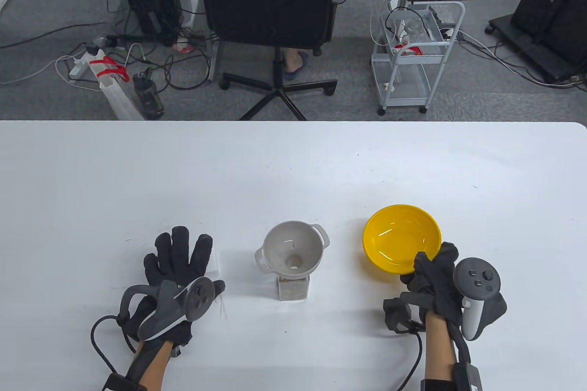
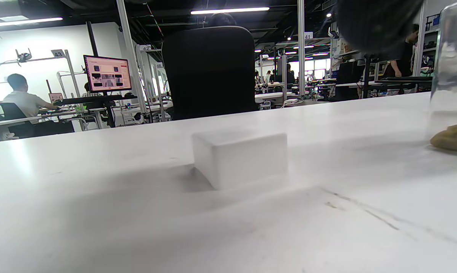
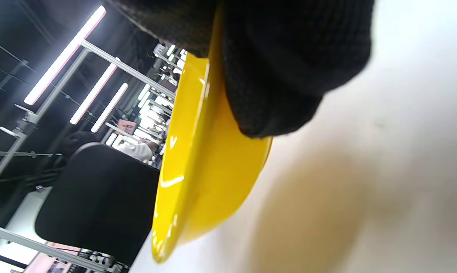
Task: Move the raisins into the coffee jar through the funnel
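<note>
While the white table (image 1: pixel 293 166) carries everything, the yellow bowl (image 1: pixel 394 244) sits at about 4 o'clock from its centre, mouth tipped slightly toward 11 o'clock, the right hand (image 1: pixel 435 281) gripping its near rim with curled fingers (image 3: pixel 289 76). At 6 o'clock the grey funnel (image 1: pixel 291 251) stands upright, spout down in the coffee jar (image 1: pixel 293 289), long axis vertical. At 8 o'clock the left hand (image 1: pixel 176 272) lies flat, fingers spread and holding nothing, beside a small white block (image 2: pixel 240 157).
</note>
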Available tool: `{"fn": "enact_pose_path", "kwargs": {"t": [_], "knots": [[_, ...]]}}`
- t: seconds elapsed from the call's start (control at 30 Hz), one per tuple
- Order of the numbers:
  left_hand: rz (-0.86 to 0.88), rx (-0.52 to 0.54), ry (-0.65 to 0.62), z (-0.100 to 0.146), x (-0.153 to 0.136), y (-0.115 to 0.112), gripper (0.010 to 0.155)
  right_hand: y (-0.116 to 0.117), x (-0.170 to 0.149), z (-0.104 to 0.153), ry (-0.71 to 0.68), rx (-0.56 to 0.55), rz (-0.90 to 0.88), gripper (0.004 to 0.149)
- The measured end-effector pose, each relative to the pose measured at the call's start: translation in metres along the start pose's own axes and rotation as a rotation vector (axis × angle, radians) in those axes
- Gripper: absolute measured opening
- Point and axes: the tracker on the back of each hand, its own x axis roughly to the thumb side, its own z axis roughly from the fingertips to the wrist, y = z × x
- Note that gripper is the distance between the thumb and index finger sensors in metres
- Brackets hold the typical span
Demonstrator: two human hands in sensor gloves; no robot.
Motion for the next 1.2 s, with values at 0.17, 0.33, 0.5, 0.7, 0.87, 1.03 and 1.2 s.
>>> {"fn": "enact_pose_path", "kwargs": {"t": [0.17, 0.33, 0.5, 0.7, 0.87, 1.03, 1.2], "knots": [[-0.004, -0.002, -0.002, 0.000, 0.000, -0.001, 0.092, 0.004, -0.009, -0.005, 0.057, 0.027, 0.044, 0.066], [-0.003, -0.002, 0.000, 0.000, 0.000, -0.001, 0.092, 0.003, -0.016, -0.007, 0.106, 0.022, 0.090, 0.066], [-0.005, -0.002, -0.002, 0.000, 0.000, -0.001, 0.092, 0.002, -0.018, -0.006, 0.123, 0.024, 0.206, 0.069], [-0.002, -0.004, 0.000, -0.001, 0.000, -0.001, 0.092, 0.002, -0.009, 0.002, 0.077, 0.017, 0.427, 0.079], [0.000, -0.005, 0.001, -0.001, 0.000, -0.002, 0.092, 0.004, 0.019, 0.019, -0.130, -0.052, 0.477, 0.086], [-0.003, -0.006, 0.003, -0.001, 0.000, -0.002, 0.092, 0.010, 0.059, 0.052, -0.507, -0.062, 0.356, 0.092], [-0.003, -0.007, 0.012, -0.001, -0.001, -0.002, 0.092, 0.018, 0.103, 0.104, -0.850, 0.079, 0.288, 0.094]]}}
